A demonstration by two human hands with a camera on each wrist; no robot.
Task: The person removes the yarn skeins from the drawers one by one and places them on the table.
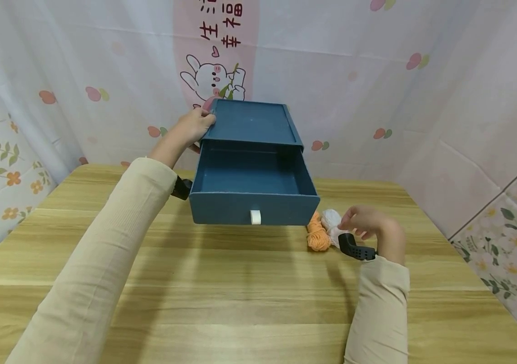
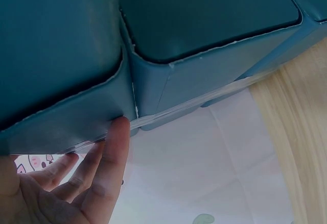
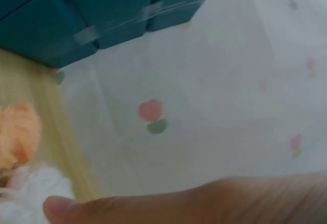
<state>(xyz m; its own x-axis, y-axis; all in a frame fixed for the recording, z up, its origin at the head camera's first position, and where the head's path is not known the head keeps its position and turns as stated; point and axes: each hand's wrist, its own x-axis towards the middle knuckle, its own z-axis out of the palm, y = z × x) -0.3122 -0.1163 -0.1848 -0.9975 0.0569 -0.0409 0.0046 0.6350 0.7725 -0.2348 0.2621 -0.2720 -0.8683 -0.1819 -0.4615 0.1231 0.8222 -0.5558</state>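
While my left hand [image 1: 194, 127] grips the upper left edge of the blue drawer cabinet [image 1: 251, 121], thumb on top and fingers against its side, my right hand [image 1: 369, 221] is at the white yarn skein [image 1: 332, 219], fingers loosely bent; I cannot tell whether they have hold of it. Orange yarn [image 1: 318, 235] lies beside it on the wooden table [image 1: 240, 303], near the pulled-out drawer [image 1: 226, 208] with its white pull tab [image 1: 255, 217].
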